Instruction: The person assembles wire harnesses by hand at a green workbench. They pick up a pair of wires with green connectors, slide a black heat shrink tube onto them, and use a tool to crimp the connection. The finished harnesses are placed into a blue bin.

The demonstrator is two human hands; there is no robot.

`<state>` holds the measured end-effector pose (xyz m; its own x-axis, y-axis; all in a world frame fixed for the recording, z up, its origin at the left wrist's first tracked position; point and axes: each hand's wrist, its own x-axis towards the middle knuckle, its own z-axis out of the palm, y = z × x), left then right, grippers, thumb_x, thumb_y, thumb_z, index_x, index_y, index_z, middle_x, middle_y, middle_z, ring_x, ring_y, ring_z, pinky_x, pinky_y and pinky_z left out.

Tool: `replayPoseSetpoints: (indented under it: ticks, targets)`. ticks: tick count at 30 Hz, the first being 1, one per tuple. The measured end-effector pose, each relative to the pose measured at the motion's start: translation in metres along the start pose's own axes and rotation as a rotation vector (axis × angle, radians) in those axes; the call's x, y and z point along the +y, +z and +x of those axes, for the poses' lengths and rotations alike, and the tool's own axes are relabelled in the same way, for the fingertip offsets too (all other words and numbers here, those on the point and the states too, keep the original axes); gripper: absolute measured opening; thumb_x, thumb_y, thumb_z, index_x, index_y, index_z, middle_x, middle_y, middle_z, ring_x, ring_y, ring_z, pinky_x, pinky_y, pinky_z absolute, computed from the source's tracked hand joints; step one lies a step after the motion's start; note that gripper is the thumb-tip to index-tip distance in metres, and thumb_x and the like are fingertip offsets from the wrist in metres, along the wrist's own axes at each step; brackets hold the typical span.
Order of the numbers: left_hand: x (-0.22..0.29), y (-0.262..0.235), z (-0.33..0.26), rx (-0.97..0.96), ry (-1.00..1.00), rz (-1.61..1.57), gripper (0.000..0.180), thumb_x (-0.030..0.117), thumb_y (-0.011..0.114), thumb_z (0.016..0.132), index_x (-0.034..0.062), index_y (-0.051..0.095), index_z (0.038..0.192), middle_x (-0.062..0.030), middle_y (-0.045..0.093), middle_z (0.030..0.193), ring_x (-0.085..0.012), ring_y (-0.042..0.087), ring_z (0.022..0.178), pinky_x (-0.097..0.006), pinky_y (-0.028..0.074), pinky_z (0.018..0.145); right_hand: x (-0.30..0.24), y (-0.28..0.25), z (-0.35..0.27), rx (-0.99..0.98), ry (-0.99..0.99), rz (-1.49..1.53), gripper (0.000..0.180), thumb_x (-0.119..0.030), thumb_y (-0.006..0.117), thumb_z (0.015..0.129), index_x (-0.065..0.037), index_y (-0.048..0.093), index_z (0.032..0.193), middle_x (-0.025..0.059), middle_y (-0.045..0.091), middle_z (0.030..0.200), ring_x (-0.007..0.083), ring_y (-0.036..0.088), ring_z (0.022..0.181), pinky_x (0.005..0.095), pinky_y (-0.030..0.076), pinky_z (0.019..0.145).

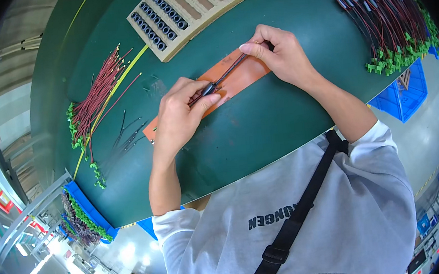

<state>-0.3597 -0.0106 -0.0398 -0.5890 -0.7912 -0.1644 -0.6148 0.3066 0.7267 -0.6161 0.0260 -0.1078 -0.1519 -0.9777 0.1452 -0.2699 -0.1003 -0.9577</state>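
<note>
A dark red-and-black wire (231,69) is stretched between my two hands over an orange strip (243,83) on the green table. A short black cylinder (208,89) sits on the wire at its left end. My left hand (181,109) is closed, thumb and fingers pinching the wire and the cylinder. Farther right, my right hand (281,54) pinches the other end of the wire between thumb and curled fingers. The wire's ends are hidden inside both hands.
A beige slotted tray (200,14) with rows of black cylinders stands at the far side. Red wires with green connectors (101,90) lie left, beside loose black wires (127,135). Finished-looking wire bundles (376,11) cover the right end. Blue bins (403,95) sit below the table edge.
</note>
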Motion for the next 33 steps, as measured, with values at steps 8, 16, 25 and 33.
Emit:
replayPoseSetpoints:
  ticks: [8, 16, 25, 33]
  targets:
    - [-0.03, 0.011, -0.003, -0.002, -0.18, -0.567, 0.02, 0.006, 0.075, 0.092, -0.0067, 0.074, 0.107, -0.0084, 0.075, 0.097, -0.012, 0.067, 0.079, -0.024, 0.053, 0.071, 0.004, 0.002, -0.001, -0.008, -0.041, 0.028, 0.028, -0.022, 0.078, 0.092, -0.001, 0.064, 0.08, 0.0013, 0.05, 0.059, 0.0104, 0.043, 0.056, 0.0296, 0.039, 0.053]
    - [-0.022, 0.009, -0.004, -0.064, -0.223, -0.591, 0.024, 0.005, 0.073, 0.094, -0.0069, 0.071, 0.114, -0.008, 0.074, 0.096, -0.0108, 0.067, 0.081, -0.025, 0.055, 0.075, 0.004, -0.003, 0.0, -0.027, -0.094, 0.033, 0.026, -0.021, 0.078, 0.092, -0.001, 0.066, 0.082, 0.0011, 0.051, 0.061, 0.0095, 0.044, 0.058, 0.0284, 0.039, 0.054]
    - [-0.037, 0.016, -0.02, -0.015, -0.102, -0.581, 0.026, 0.007, 0.074, 0.094, -0.0047, 0.071, 0.117, -0.0035, 0.072, 0.093, -0.0076, 0.062, 0.08, -0.023, 0.051, 0.072, 0.0, -0.002, -0.004, -0.043, -0.07, 0.058, 0.029, -0.024, 0.079, 0.092, -0.001, 0.066, 0.081, 0.0008, 0.052, 0.062, 0.0084, 0.044, 0.058, 0.0281, 0.039, 0.053]
    - [-0.038, 0.012, -0.03, -0.033, -0.169, -0.558, 0.026, 0.007, 0.076, 0.091, -0.0015, 0.074, 0.116, -0.004, 0.074, 0.093, -0.007, 0.062, 0.076, -0.023, 0.051, 0.069, -0.012, 0.003, 0.01, -0.104, -0.083, 0.019, 0.031, -0.025, 0.078, 0.092, 0.0, 0.065, 0.08, -0.0005, 0.052, 0.061, 0.0071, 0.043, 0.058, 0.0278, 0.036, 0.052]
